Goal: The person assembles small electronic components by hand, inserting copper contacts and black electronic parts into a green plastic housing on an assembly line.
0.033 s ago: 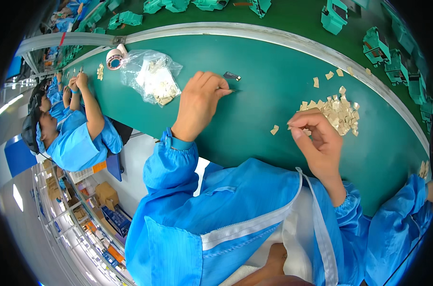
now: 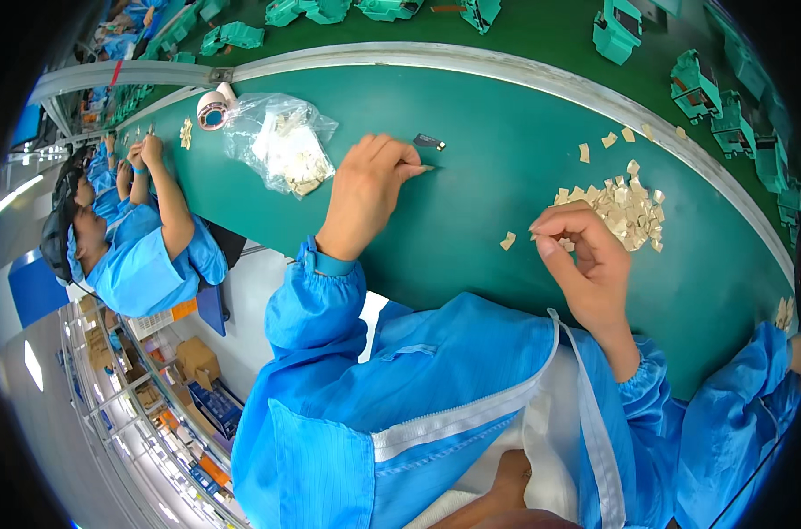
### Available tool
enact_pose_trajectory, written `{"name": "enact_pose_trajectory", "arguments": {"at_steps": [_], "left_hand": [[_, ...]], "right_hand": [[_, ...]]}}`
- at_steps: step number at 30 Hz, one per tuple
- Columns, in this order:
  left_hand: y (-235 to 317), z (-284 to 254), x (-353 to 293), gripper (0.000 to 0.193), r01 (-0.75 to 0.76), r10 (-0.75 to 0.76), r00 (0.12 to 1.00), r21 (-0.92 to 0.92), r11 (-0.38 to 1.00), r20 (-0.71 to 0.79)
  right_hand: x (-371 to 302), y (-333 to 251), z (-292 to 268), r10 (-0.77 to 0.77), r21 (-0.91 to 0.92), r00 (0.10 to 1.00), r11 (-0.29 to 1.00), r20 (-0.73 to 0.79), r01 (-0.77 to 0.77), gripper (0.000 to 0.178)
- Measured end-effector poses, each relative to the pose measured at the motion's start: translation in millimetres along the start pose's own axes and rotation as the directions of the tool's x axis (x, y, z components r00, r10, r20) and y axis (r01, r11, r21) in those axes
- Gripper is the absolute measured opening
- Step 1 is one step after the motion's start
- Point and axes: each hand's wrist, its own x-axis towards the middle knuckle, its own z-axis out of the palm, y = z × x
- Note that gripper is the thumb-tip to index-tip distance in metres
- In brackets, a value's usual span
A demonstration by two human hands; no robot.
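My left hand (image 2: 365,189) is above the green worktop (image 2: 471,101), thumb and forefinger pinched on a small thin tan piece (image 2: 427,167) that juts from the fingertips. Just beyond it lies a small black flat part (image 2: 429,141) with a pale end. My right hand (image 2: 592,264) is closed in a pinch at the near side of a pile of small beige pieces (image 2: 628,207). Whatever sits between its fingertips is too small to make out. One loose beige piece (image 2: 508,240) lies left of this hand.
A clear plastic bag (image 2: 286,141) with pale pieces and a white tape roll (image 2: 212,110) stand at the far left. A metal rail (image 2: 471,55) separates the worktop from green housings (image 2: 618,31). Co-workers in blue sit at left (image 2: 145,269) and a blue sleeve (image 2: 735,423) shows at right.
My right hand has shifted very slightly to the left. My left hand keeps its pinch in nearly the same place.
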Motion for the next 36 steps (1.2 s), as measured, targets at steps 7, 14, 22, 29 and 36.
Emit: {"name": "enact_pose_trajectory", "arguments": {"at_steps": [7,14,22,29,36], "left_hand": [[-13.2,-1.6,-12.0,0.023,0.221,-0.237,0.971,-0.235,0.947,-0.043],[16.4,-19.3,-4.3,0.047,0.184,-0.182,0.983,-0.215,0.959,0.027],[50.6,-14.7,4.1,0.064,0.062,-0.024,0.994,-0.369,0.927,0.107],[47.2,-5.8,-0.9,0.044,-0.096,0.073,0.994,-0.372,0.923,-0.075],[34.0,-3.4,-3.3,0.033,-0.239,0.227,0.953,-0.033,0.971,-0.202]], "right_hand": [[-0.2,7.6,2.6,0.083,0.070,0.996,0.994,-0.017,-0.082,0.009],[5.6,5.5,7.7,0.081,0.011,0.997,0.997,0.012,-0.081,0.012],[36.4,10.0,43.2,0.065,-0.059,0.997,0.996,0.051,-0.062,0.017],[38.3,20.4,37.9,0.261,0.197,0.962,0.942,0.085,-0.272,0.010],[38.1,23.5,41.4,0.264,0.334,0.963,0.904,0.057,-0.267,0.015]]}}
